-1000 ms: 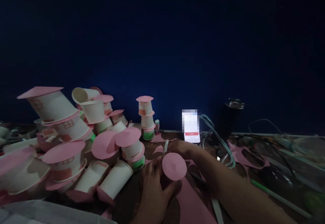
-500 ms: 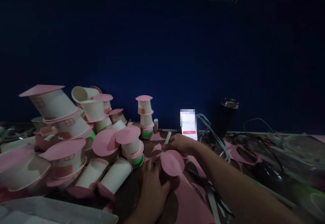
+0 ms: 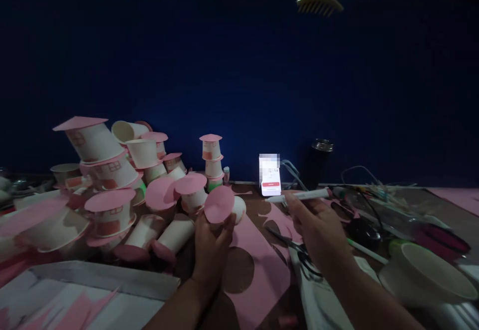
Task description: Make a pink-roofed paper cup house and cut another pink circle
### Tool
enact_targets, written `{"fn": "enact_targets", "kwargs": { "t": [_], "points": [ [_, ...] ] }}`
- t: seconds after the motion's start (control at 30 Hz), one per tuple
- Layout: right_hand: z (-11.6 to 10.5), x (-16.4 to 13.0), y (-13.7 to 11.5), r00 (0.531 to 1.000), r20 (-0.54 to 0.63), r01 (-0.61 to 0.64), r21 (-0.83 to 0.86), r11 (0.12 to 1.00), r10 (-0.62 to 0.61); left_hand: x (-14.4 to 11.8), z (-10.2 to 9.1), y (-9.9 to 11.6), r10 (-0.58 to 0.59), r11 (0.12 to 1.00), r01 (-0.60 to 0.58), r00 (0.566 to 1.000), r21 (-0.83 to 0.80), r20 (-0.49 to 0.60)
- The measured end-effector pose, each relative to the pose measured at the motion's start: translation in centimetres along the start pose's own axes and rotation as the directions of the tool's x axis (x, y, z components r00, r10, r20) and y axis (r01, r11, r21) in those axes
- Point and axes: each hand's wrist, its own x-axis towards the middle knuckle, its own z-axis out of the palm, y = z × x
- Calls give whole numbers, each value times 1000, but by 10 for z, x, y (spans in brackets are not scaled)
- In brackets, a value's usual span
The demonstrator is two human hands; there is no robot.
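Since the earlier frames both hands have come up off the table: left hand (image 3: 210,242) has lifted the paper cup (image 3: 235,209) it was pressing down, and right hand (image 3: 312,222) has swung off to the right with the white marker (image 3: 299,195).

Left hand: fingers closed around the cup, held on its side. Pink paper disc (image 3: 219,203) sits over the cup's end and faces the camera; white body of the cup shows just right of the disc, above the fingertips.

Right hand: fingers closed on the marker, which lies near level across the top of the hand, one end pointing left toward the cup. Marker and cup are apart, not touching.

Below and between the two grips: pink paper sheet (image 3: 258,265) flat on the table, with a round hole cut out just under the left hand. Scissors (image 3: 295,250) lie under the right hand, beside the sheet.

Left of the left hand: pile of decorated cups (image 3: 112,190) with pink roofs, some stacked, some tipped over. Beyond the marker, against the blue wall: lit phone (image 3: 270,177) and a dark flask (image 3: 318,165). White bowl (image 3: 430,272) well to the right of the right hand.
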Motion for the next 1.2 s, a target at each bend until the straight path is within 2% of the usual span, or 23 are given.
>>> {"fn": "enact_targets", "kwargs": {
  "t": [0.07,0.13,0.3,0.43,0.63,0.9,1.2],
  "points": [
    [3,-14,9,1000,6,-12,58,998,12,0,-3,2,0,999,0,1000,-51,-6],
    [9,-25,19,1000,28,6,43,999,-7,0,-4,2,26,999,-26,1000,-34,-13],
    [24,-36,42,976,179,153,-135,979,-128,2,-4,-4,63,995,-55,993,87,-95],
    [37,-33,53,956,273,172,-225,959,-107,3,-3,-12,53,992,-41,994,122,-94],
    [50,-33,54,947,322,128,-338,933,-14,3,-2,-16,59,987,-44,994,155,-94],
    [54,-35,52,921,389,184,-411,893,-11,2,-2,-10,75,987,-58,992,153,-105],
    [56,-35,57,912,409,176,-444,878,23,1,-1,-9,113,984,-98,989,147,-95]
  ]
}}
